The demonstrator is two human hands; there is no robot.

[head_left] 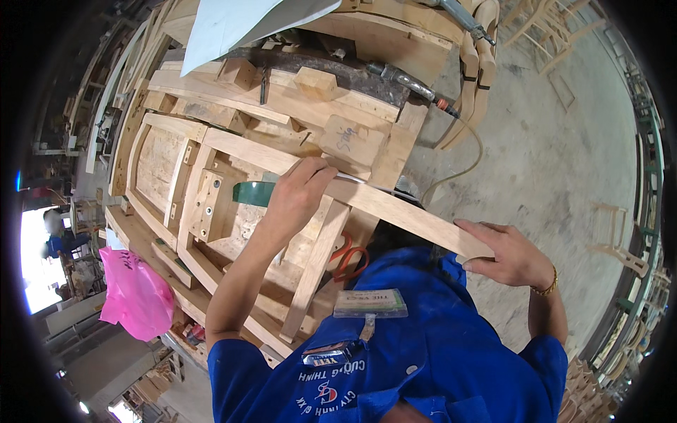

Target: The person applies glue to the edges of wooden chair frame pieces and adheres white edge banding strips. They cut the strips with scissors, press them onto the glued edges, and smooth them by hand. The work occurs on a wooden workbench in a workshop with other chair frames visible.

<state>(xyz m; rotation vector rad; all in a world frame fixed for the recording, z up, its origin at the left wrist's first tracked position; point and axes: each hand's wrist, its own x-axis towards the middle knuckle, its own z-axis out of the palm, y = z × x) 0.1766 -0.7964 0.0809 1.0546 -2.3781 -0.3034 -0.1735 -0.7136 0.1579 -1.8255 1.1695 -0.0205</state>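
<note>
A long pale wooden rail [405,215] runs slantwise across the bench's near side, its far-left end against a wooden frame [189,211]. My left hand [303,187] is closed over the rail near its middle, fingers curled on the far edge. My right hand [511,254] grips the rail's right end, thumb on the near side and fingers on the far side. A thin white strip shows just beyond my left fingers; its kind is unclear. Beside my left wrist stands a green ring [252,192], like a tape roll. A short crosspiece [317,271] slants down below the rail.
On the bench lie wooden blocks [316,83], a drill bit [264,86], a marked board [350,141] and an air tool [412,83] with a hose. Orange loops [351,257] hang near my waist. A pink bag [135,292] is at the left; chair frames [546,28] stand beyond.
</note>
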